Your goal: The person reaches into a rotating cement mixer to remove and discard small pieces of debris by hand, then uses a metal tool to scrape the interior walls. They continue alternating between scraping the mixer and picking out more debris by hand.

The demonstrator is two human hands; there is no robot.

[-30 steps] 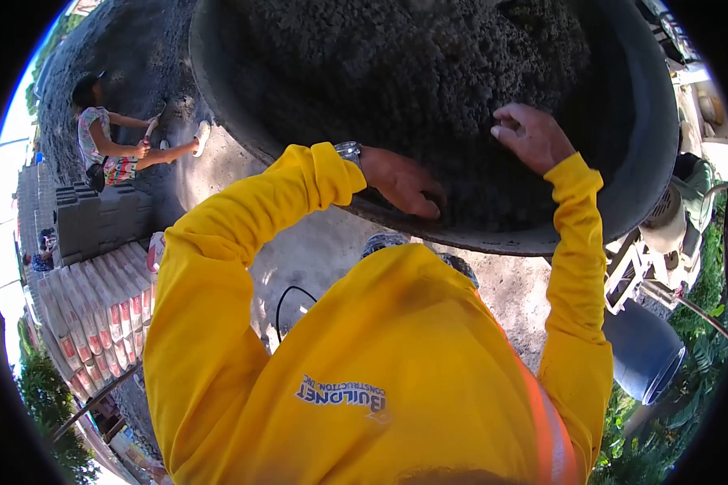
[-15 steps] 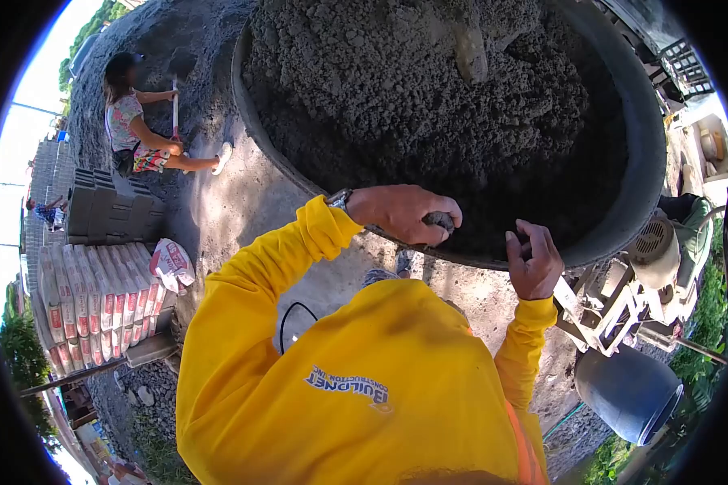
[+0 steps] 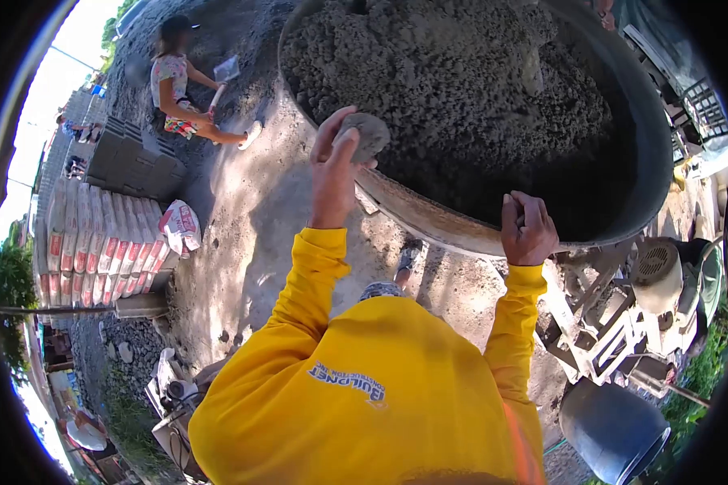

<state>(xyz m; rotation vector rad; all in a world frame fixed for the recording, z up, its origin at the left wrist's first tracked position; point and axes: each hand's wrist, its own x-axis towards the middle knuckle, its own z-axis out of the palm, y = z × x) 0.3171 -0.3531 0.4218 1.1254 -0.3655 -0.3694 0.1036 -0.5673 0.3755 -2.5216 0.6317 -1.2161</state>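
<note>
My left hand (image 3: 335,166) grips a rounded, flat grey lump (image 3: 367,137) like a stone or hardened mortar, held up just outside the near rim of a large round drum (image 3: 437,220). Inside the drum lies a heap of coarse, damp grey concrete mix (image 3: 461,105). At the drum's near right rim is my right hand (image 3: 530,230), its fingers curled in and closed. Whether it touches the rim or has something between the fingers cannot be made out.
To the left, a person (image 3: 174,85) holds a shovel (image 3: 222,81) beside a grey heap. Stacked cement bags (image 3: 101,242) and hollow blocks (image 3: 133,158) stand at left. A blue barrel (image 3: 611,428) and a motor housing (image 3: 657,275) are at right.
My left hand has moved left and away from over the rim, lifting the lump into plain sight. My right hand stays by the rim, its fingers more curled. The view has shifted.
</note>
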